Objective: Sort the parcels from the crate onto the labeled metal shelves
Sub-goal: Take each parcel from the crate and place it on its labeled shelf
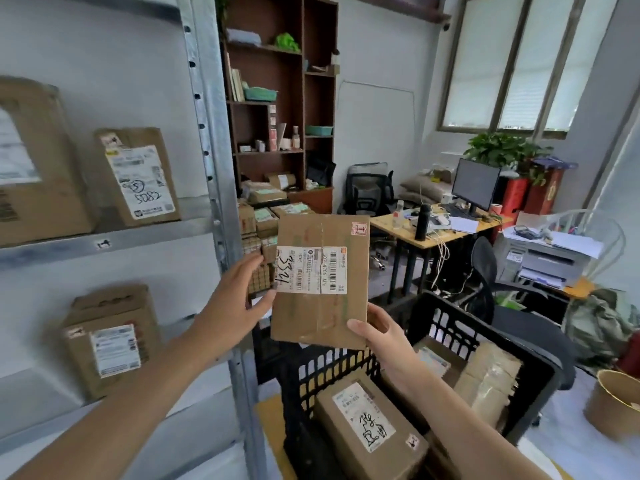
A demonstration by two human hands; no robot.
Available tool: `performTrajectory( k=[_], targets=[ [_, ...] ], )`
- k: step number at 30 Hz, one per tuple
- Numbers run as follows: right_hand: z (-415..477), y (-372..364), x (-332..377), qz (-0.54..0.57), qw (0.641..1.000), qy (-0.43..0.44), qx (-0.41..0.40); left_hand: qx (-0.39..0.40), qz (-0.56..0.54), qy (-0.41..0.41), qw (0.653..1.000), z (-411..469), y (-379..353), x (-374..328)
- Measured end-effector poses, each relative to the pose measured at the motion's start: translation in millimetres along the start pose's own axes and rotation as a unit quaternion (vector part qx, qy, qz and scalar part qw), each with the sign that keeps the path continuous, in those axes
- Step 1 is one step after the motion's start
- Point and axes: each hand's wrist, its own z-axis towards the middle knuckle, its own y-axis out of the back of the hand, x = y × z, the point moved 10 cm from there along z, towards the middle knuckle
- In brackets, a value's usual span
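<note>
A flat brown cardboard parcel with a white label marked 3321 is held upright in front of me, above the black plastic crate. My right hand grips its lower right corner, thumb on the front. My left hand touches its left edge with the fingertips, thumb near the label. Inside the crate lie several more parcels, one long box with a scribbled label nearest me. The metal shelves stand at the left with small labels on their front edges.
Boxes sit on the upper shelf and another box on the lower one. The shelf's steel upright runs close to my left hand. Behind are a wooden bookcase, stacked parcels, a desk with a monitor, chairs and a printer.
</note>
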Motion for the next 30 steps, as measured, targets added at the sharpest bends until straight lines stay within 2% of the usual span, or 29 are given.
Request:
performTrajectory(
  k=[8,15,20,30],
  targets=[
    [21.5,-110.4,-24.3,0.004,0.992,-0.034,0.124,-0.078,-0.003,0.105,0.991,-53.6,47.8,58.0],
    [32.0,-199.6,-28.2,0.007,0.979,-0.048,0.200,-0.108,-0.005,0.193,0.975,-97.9,106.1,116.0],
    [23.1,-271.1,-32.6,-0.004,0.966,-0.058,0.251,-0.147,0.006,0.204,0.968,-137.2,159.9,137.8],
    [-33.9,-450.9,-41.3,-0.035,0.935,-0.056,0.348,-0.217,0.050,0.277,0.934,-255.5,279.4,212.3]
  ],
)
